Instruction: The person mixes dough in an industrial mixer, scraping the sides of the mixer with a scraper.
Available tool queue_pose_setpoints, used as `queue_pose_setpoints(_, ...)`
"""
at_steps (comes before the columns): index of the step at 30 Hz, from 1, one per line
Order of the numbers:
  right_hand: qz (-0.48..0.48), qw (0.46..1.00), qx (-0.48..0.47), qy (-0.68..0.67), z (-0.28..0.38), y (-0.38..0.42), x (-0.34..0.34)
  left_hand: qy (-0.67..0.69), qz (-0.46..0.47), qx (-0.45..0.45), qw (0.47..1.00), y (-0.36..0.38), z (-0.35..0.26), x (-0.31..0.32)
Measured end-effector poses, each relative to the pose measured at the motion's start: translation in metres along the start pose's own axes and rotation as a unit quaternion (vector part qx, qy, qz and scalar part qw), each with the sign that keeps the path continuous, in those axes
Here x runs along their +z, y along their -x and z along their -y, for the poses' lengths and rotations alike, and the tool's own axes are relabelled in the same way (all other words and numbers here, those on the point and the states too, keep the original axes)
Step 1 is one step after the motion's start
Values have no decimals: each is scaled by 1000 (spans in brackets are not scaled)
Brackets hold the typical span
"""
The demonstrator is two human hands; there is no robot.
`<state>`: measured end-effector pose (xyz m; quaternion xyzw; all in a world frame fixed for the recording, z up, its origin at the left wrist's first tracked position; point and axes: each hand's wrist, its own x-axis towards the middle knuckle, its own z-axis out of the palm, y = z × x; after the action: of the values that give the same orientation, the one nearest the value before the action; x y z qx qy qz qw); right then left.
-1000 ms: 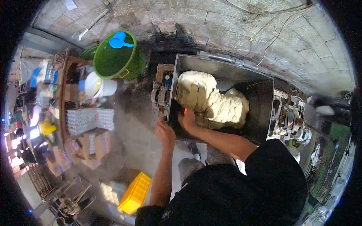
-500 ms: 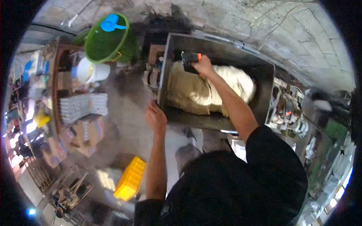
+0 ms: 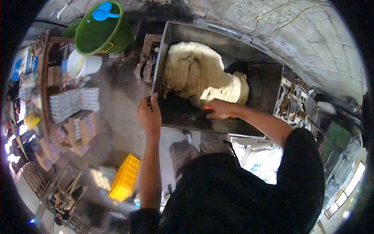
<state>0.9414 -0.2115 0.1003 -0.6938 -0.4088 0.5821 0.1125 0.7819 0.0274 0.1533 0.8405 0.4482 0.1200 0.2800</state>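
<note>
A large mass of pale dough (image 3: 194, 74) lies in a deep metal trough (image 3: 269, 93), heaped toward the left end. Low in the trough, at the dough's near edge, my right hand (image 3: 222, 109) is closed around a scraper (image 3: 209, 108). Only a bit of the scraper's orange handle shows; its blade is hidden. My left hand (image 3: 149, 117) grips the trough's left rim near the front corner, its thumb up against the edge.
At the back left stands a green tub (image 3: 97, 35) with a blue scoop (image 3: 104, 12) in it. A white bucket (image 3: 89, 65), stacked egg trays (image 3: 76, 102) and cardboard boxes (image 3: 82, 132) line the left. A yellow crate (image 3: 125, 178) is on the floor; white sacks (image 3: 263, 162) lie near my right side.
My right hand has come down with the scraper from the dough's far left to its near edge. The dough has shifted shape, bunching at the left. My left hand stays at the rim.
</note>
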Motion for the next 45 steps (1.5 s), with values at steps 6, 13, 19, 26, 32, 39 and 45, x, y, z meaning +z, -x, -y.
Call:
queue_pose_setpoints(6, -88, 989, -93, 68, -22, -160, 52, -3, 10, 1, 1000, -4, -9, -6)
queue_pose_setpoints(13, -214, 967, 97, 95, 34, -103, -54, -18, -13, -1, 1000, 1, -4, -1)
queue_pose_setpoints(19, -216, 964, -20, 156, 8, 41, -98, -20, 2, -13, 1000, 3, -8, -6)
queue_pose_setpoints(26, 28, 999, 25, 2, -51, 113, -6, 8, -25, 11, 1000, 2, -6, 0)
queue_pose_setpoints(32, -38, 997, 32, -57, -103, -121, 92, 4, -21, 5, 1000, 0, -4, 2)
queue_pose_setpoints(39, -270, 952, 84, 120, -4, -98, -50, -39, -23, -12, 999, 4, -7, 1)
queue_pose_setpoints(45, -232, 959, 24, 160, -19, 52, -124, -35, -17, 16, 999, 4, -9, -4)
